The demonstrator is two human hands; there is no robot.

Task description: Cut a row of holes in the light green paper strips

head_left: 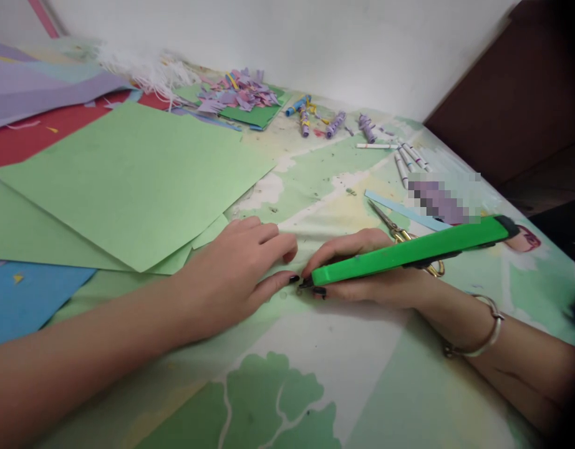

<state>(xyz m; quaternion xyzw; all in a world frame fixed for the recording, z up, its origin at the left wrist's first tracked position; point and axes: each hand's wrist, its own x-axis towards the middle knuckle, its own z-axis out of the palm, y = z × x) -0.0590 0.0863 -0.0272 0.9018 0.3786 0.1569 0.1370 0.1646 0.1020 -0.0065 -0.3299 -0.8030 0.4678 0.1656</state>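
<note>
My right hand [385,288] is closed around a bright green utility knife [409,251], holding it like a pen. The dark tip of the knife points down at the tablecloth, and its body slants up to the right. My left hand [231,274] rests on the cloth just left of that tip. Its fingers are bent, and a gap shows between thumb and index finger, with nothing visible in it. The left thumb tip lies close to the knife's tip. Tiny clear spots on the cloth there are too small to name. Behind my right hand lie gold-handled scissors [397,234].
Light green paper sheets [142,181] lie left, over blue paper [30,299] and red paper [48,131]. Paper scraps [241,92] are heaped at the back. Rolled paper pieces [335,125], white markers [411,157] and a light blue strip [404,209] lie to the right.
</note>
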